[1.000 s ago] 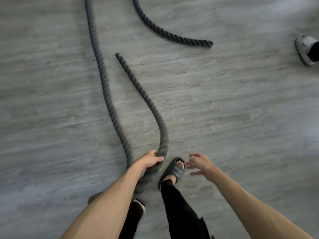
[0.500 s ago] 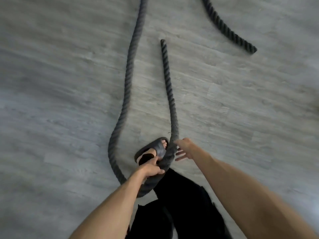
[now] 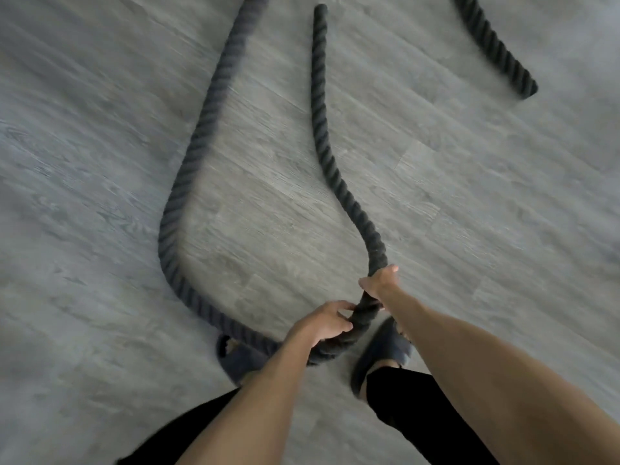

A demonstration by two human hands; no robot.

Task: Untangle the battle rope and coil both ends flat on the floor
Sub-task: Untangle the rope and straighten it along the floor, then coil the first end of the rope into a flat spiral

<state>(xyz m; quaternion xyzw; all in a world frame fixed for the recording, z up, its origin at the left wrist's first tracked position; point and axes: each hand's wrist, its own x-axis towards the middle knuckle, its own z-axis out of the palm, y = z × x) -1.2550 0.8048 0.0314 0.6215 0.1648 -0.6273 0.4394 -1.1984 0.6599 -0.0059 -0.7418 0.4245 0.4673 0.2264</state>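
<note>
Recorded on the grey wood-grain floor (image 3: 469,196): dark twisted battle rope (image 3: 184,162) laid in a long U-shaped loop, open toward the top of view. Left strand flat on the floor, running from the top edge down and curving in beneath the left hand (image 3: 327,322). Right strand leading from a free end (image 3: 320,10) near top centre down to the hands, lifted where gripped. Left hand: fingers curled fully round the rope at the bottom of the loop. Right hand (image 3: 379,283): just beyond the left, likewise wrapped round the rope, closed on the strand toward the free end. Both hands close together on one stretch. Second rope end (image 3: 525,87) flat at upper right, well apart from the loop; connection to the held length outside view. Near the hands, two dark slippers: left slipper (image 3: 235,360) touching or partly under the rope, cannot tell which; right slipper (image 3: 379,357) just beside it. Black trousers (image 3: 402,391) at the bottom edge. Motion blur throughout.
</note>
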